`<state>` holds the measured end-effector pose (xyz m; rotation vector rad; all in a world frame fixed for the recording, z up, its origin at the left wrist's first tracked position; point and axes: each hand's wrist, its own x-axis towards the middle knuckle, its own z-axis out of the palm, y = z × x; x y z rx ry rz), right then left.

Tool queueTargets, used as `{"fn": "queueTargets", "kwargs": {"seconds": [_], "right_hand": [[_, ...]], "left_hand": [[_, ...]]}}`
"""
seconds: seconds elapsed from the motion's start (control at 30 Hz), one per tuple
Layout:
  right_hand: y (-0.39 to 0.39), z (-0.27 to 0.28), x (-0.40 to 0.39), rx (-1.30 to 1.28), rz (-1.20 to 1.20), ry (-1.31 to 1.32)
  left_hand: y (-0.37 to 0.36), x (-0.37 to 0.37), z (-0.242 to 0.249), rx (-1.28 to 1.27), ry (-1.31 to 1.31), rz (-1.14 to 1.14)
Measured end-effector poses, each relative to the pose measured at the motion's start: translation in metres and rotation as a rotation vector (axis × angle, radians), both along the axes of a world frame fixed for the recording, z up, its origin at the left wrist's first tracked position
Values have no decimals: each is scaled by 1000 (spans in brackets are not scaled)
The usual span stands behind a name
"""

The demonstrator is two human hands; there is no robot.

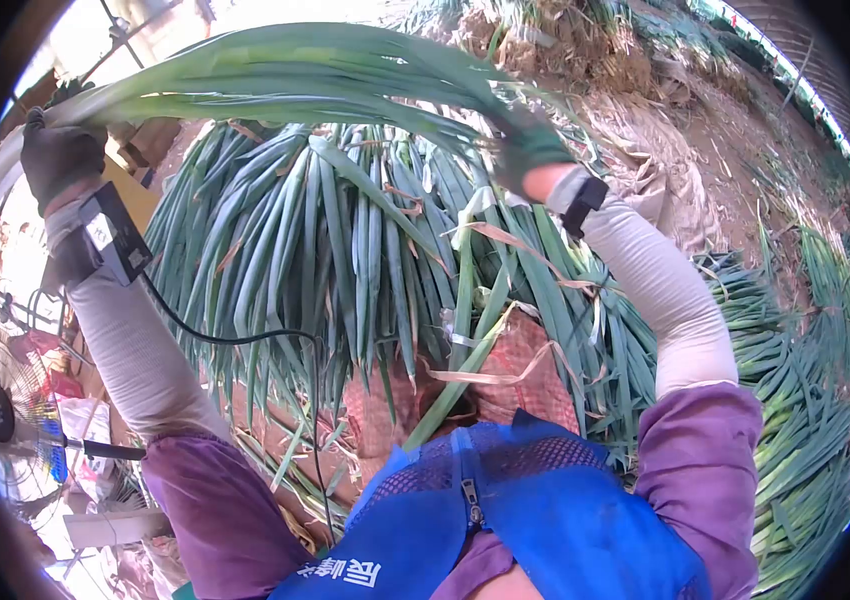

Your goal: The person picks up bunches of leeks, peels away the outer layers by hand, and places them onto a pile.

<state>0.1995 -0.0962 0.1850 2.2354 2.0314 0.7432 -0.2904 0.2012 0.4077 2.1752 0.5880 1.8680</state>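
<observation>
A bundle of long green onions [285, 75] is held up and stretches across the top of the view. At the upper left my left hand [63, 155], in a dark glove, is closed round the pale stem end. My right hand [535, 150], in a green glove and blurred by motion, is at the leafy end on the right; its fingers are smeared, so their grip cannot be made out. Below the bundle a thick heap of green onion leaves [345, 240] hangs down in front of me.
Red mesh material [520, 375] lies under the heap near my lap. A fan [5, 415] stands at the left. A black cable [235, 340] runs from the device on my left wrist. More green onions [805, 440] are piled at the right, with pale cloth [660, 165] behind.
</observation>
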Motion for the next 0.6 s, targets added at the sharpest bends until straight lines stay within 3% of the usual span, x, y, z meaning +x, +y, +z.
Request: {"fn": "queueTargets", "kwargs": {"seconds": [0.03, 0.07, 0.1, 0.17, 0.2, 0.27, 0.3, 0.37, 0.4, 0.43, 0.47, 0.57, 0.6], "right_hand": [[-1, -22, 28, -327, -376, 1], [-18, -25, 38, -544, -497, 20], [-37, -72, 77, -135, -435, 294], [-59, -69, 65, -451, -461, 498], [-74, -71, 53, -548, -217, 580], [-95, -82, 14, -550, 43, 1172], [-100, -98, -13, -422, 61, 1688], [-110, -84, -75, -492, 138, 2018], [-105, -96, -94, -700, 374, 2623], [-106, -92, -119, -619, 217, 2684], [-104, -87, -142, -542, 56, 2740], [-86, -104, -179, -650, 383, 3104], [-90, -77, -196, -565, 417, 3201]], "left_hand": [[-39, 15, -6, 42, 39, 203], [-80, 31, -11, 74, 80, 417], [-121, 48, -16, 94, 114, 624], [-170, 76, -42, 142, 102, 715], [-186, 88, -60, 162, 106, 754], [-199, 104, -108, 333, 106, 828], [-198, 113, -143, 485, 105, 859], [-239, 141, -193, 395, 155, 590], [-259, 149, -220, 293, 164, 507], [-275, 154, -243, 192, 176, 428], [-284, 158, -264, -49, -48, 132], [-310, 150, -312, -411, -91, -27], [-318, 141, -323, -447, -26, -16]]}}
